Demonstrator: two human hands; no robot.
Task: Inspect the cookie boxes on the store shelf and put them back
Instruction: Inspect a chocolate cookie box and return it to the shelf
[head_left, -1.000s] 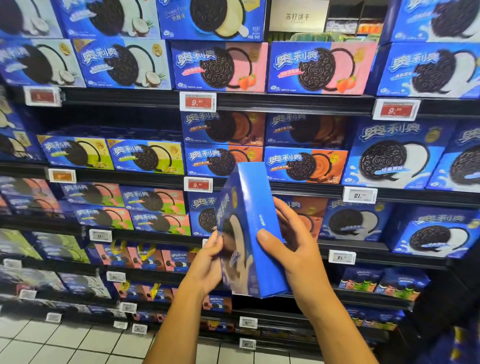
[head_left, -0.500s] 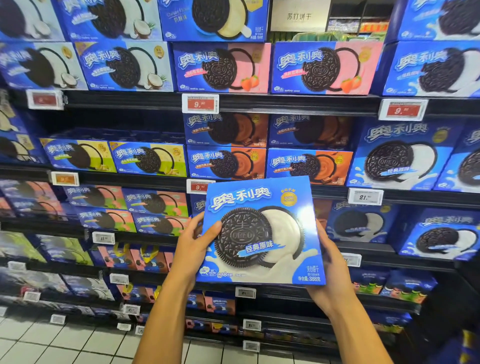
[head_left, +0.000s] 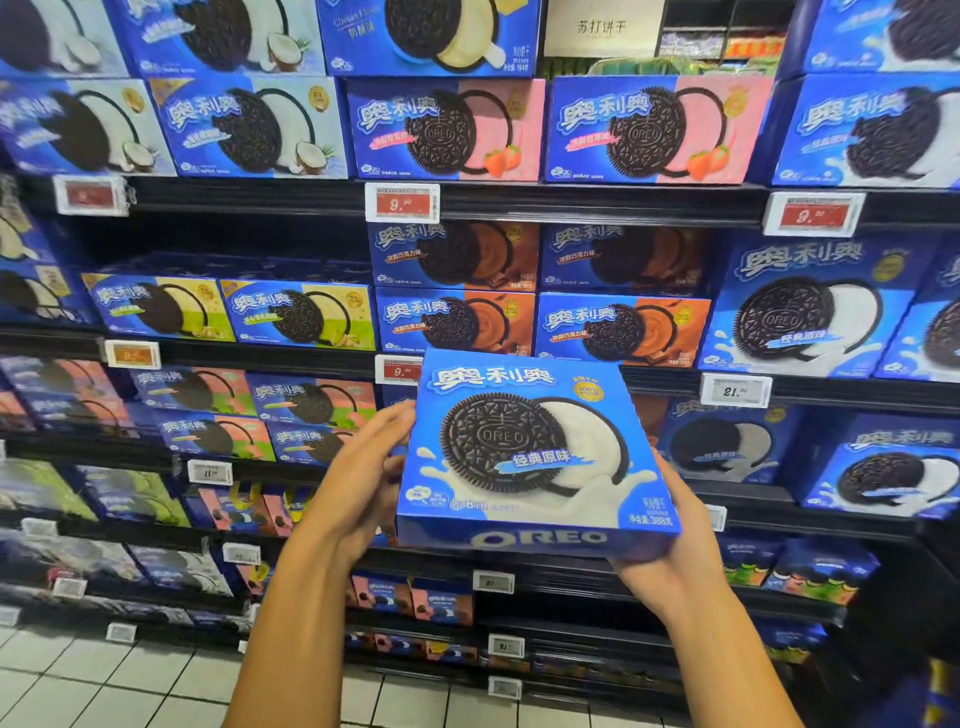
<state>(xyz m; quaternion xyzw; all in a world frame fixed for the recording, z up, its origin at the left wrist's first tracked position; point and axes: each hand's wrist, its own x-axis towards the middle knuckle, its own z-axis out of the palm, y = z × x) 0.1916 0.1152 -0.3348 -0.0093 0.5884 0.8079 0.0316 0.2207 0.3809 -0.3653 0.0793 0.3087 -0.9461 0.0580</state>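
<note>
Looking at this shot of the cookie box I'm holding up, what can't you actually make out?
All head view:
- Back of the held box: turned away from the camera.
- Right hand fingers: hidden behind the box.
- Small print along the box's lower front: too small.
- Far-left price tag: blurred.
- Shelf slot behind the box: covered.

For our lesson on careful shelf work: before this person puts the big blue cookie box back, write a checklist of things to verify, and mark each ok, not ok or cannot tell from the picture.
1. Both hands hold the cookie box: left hand on its left edge, right hand under its lower right corner. Ok.
2. Front panel faces the person and reads upright. Ok.
3. Visible front and bottom flap show no dents or tears. Ok.
4. Back and other sides inspected. Cannot tell; they are hidden.
5. Matching boxes stand on the shelf at right, above the 21 price tag. Ok.
6. Free slot for the box. Cannot tell; the box hides the shelf behind it.
</note>
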